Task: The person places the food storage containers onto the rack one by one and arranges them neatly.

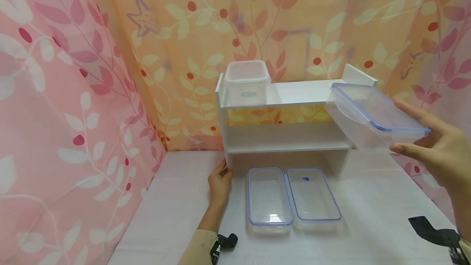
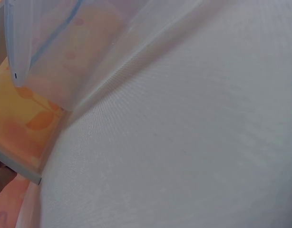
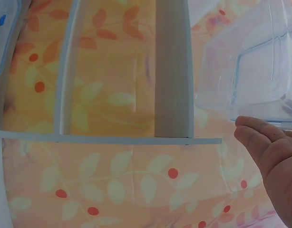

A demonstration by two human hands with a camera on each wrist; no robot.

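Note:
My right hand (image 1: 441,142) grips a clear plastic food container (image 1: 379,109) with a blue-edged lid by its right end. The container is tilted, held up in front of the white shelf's top right corner. In the right wrist view, my fingers (image 3: 260,130) lie along its edge. My left hand (image 1: 220,183) holds the lower front edge of the left side panel of the white two-tier shelf (image 1: 287,138). Part of that hand shows at the panel (image 2: 22,171) in the left wrist view. A smaller clear lidded container (image 1: 246,85) stands on the top board's left end.
Two rectangular clear containers with blue rims, a left one (image 1: 270,197) and a right one (image 1: 314,195), sit side by side on the white table (image 1: 165,216) before the shelf. Floral curtains (image 1: 184,52) hang behind and along the sides.

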